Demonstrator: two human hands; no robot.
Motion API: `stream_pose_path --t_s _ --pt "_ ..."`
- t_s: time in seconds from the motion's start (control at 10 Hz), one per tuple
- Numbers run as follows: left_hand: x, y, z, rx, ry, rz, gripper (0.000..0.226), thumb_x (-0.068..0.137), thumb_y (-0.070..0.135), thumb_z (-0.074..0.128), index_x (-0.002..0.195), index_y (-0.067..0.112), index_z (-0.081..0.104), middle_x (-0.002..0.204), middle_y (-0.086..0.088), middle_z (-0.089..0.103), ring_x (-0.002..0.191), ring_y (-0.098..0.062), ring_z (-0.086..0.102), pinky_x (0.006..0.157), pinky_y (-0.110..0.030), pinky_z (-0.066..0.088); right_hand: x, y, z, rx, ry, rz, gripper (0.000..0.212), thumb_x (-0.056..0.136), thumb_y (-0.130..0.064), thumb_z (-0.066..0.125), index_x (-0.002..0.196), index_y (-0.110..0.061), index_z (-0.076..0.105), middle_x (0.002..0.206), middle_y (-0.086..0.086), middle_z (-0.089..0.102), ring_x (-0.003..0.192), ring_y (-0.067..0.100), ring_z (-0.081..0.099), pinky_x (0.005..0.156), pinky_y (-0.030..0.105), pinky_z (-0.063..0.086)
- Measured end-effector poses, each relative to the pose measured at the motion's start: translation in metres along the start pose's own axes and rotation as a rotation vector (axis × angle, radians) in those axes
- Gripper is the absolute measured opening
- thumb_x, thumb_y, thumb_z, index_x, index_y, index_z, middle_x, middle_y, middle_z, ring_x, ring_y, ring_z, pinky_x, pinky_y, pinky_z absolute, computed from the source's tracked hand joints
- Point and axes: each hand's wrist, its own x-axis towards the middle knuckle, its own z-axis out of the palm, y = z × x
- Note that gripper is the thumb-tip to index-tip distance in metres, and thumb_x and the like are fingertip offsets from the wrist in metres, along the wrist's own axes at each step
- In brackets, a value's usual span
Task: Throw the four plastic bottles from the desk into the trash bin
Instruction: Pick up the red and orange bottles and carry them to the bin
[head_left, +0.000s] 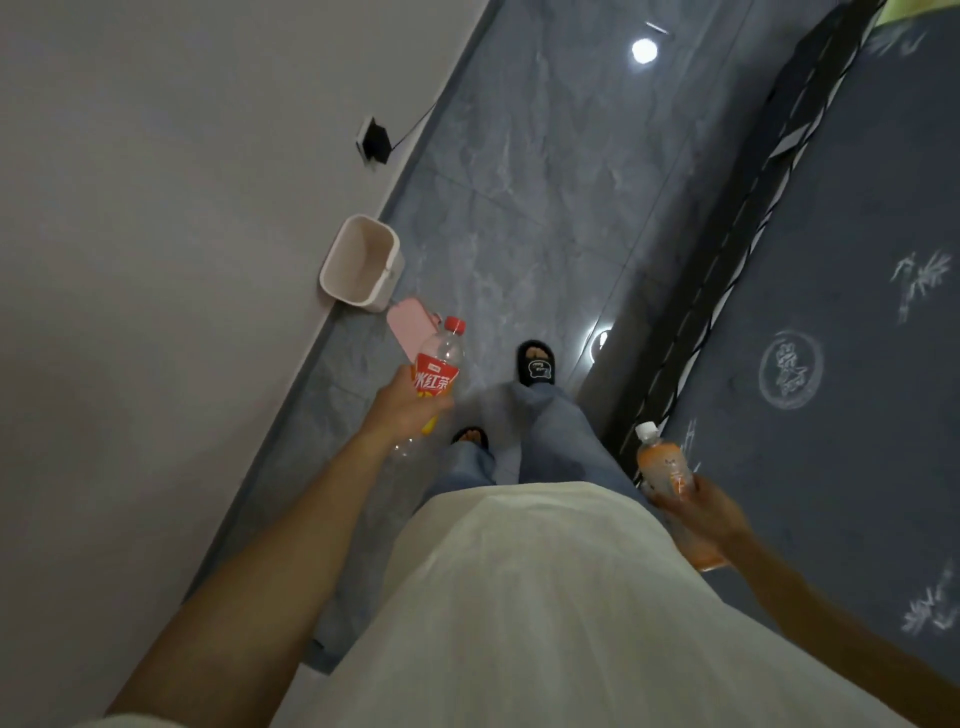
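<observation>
The grey wall (156, 260) fills the left of the view and meets the grey marbled floor (545, 182) along a slanted skirting line. On the right, a bed with a dark blue patterned mattress (857, 312) runs along the floor's other edge behind a black metal frame (727, 249), leaving a narrow strip of floor between. The person's pale shirt (545, 597) covers the lower middle, with blue jeans (556, 431) and black slippers (536, 364) below it on the floor.

The left arm reaches forward and slightly left, and the left hand (410, 402) has its grip wrapped closed around the label of a clear, empty iced-tea bottle (439, 364) with a red cap, held tilted with the cap pointing ahead. The right arm is bent out to the side over the mattress edge; the right hand (701, 512) has its grip closed around the middle of an orange drink bottle (665, 467) with a white cap, cap pointing forward.

The white trash bin (363, 265) stands open on the floor against the wall, ahead of the left hand and apart from it. A pink flat object (410, 327), what it is unclear, lies just beside the bin, partly behind the iced-tea bottle. A black plug (375, 140) sits in a wall socket farther along, its cable trailing to the floor.
</observation>
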Motion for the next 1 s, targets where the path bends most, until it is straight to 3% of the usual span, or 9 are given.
stream_pose_path --t_s 0.2,0.3,0.4,0.5,0.6,0.7,0.8,0.9,1.0 --pt "0.028 0.03 0.013 -0.062 0.096 -0.101 0.042 0.078 0.032 0.08 0.112 0.022 0.058 0.089 0.002 0.067 0.075 -0.013 0.066 0.057 -0.023 0.047 0.064 -0.078 -0.082 -0.15 -0.025 -0.042 0.073 0.082 -0.048 0.074 0.136 -0.008 0.046 0.129 0.02 0.059 0.114 0.04 0.058 0.094 0.045 0.043" --pt "0.025 0.03 0.023 -0.126 0.136 -0.144 0.031 0.082 0.03 0.081 0.101 0.029 0.057 0.089 0.004 0.063 0.084 -0.022 0.064 0.068 -0.026 0.049 0.091 -0.133 -0.117 -0.262 -0.013 -0.138 0.076 0.081 -0.05 0.074 0.138 -0.008 0.046 0.129 0.02 0.06 0.113 0.039 0.059 0.088 0.04 0.042" --pt "0.019 0.017 0.029 -0.167 0.163 -0.261 0.039 0.079 0.029 0.084 0.108 0.017 0.061 0.096 -0.004 0.068 0.082 -0.022 0.065 0.075 -0.035 0.053 0.107 -0.198 -0.136 -0.367 -0.009 -0.238 0.076 0.079 -0.054 0.074 0.134 -0.008 0.05 0.122 0.019 0.064 0.108 0.038 0.062 0.085 0.039 0.045" --pt "0.012 0.002 0.036 -0.22 0.181 -0.454 0.052 0.074 0.023 0.087 0.117 0.007 0.061 0.103 -0.015 0.07 0.079 -0.024 0.066 0.067 -0.03 0.05 0.115 -0.269 -0.139 -0.467 -0.012 -0.324 0.076 0.078 -0.058 0.071 0.132 -0.009 0.051 0.119 0.016 0.065 0.096 0.034 0.062 0.078 0.034 0.042" --pt "0.006 -0.009 0.045 -0.282 0.179 -0.552 0.061 0.073 0.024 0.088 0.123 0.008 0.056 0.106 -0.014 0.068 0.075 -0.02 0.062 0.058 -0.025 0.044 0.119 -0.334 -0.131 -0.538 -0.045 -0.433 0.078 0.078 -0.059 0.071 0.135 -0.011 0.047 0.123 0.013 0.062 0.096 0.029 0.06 0.082 0.035 0.043" --pt "0.008 -0.016 0.048 -0.324 0.176 -0.613 0.066 0.073 0.026 0.088 0.126 0.005 0.055 0.11 -0.016 0.068 0.083 -0.026 0.063 0.07 -0.03 0.047 0.123 -0.385 -0.118 -0.555 -0.05 -0.532 0.079 0.078 -0.058 0.072 0.137 -0.014 0.043 0.127 0.012 0.059 0.106 0.029 0.058 0.089 0.039 0.043" --pt "0.018 -0.013 0.041 -0.373 0.168 -0.616 0.066 0.075 0.027 0.087 0.128 0.004 0.054 0.115 -0.019 0.067 0.092 -0.029 0.064 0.08 -0.035 0.05 0.123 -0.425 -0.102 -0.641 -0.055 -0.581 0.079 0.077 -0.058 0.073 0.137 -0.016 0.043 0.124 0.007 0.058 0.109 0.027 0.059 0.088 0.036 0.042" --pt "0.04 -0.005 0.021 -0.426 0.182 -0.586 0.065 0.075 0.026 0.087 0.127 0.003 0.055 0.113 -0.015 0.067 0.092 -0.028 0.066 0.081 -0.037 0.054 0.126 -0.452 -0.099 -0.636 -0.186 -0.454 0.081 0.074 -0.063 0.072 0.136 -0.018 0.046 0.11 -0.008 0.065 0.1 0.012 0.064 0.082 0.018 0.044" --pt "0.064 0.01 -0.005 -0.502 0.239 -0.566 0.07 0.073 0.029 0.088 0.13 0.01 0.051 0.114 -0.011 0.066 0.088 -0.024 0.064 0.067 -0.028 0.048 0.123 -0.483 -0.117 -0.504 -0.098 -0.567 0.092 0.092 -0.065 0.045 0.14 0.012 0.028 0.138 0.052 -0.02 0.128 0.014 0.053 0.11 0.017 -0.022"
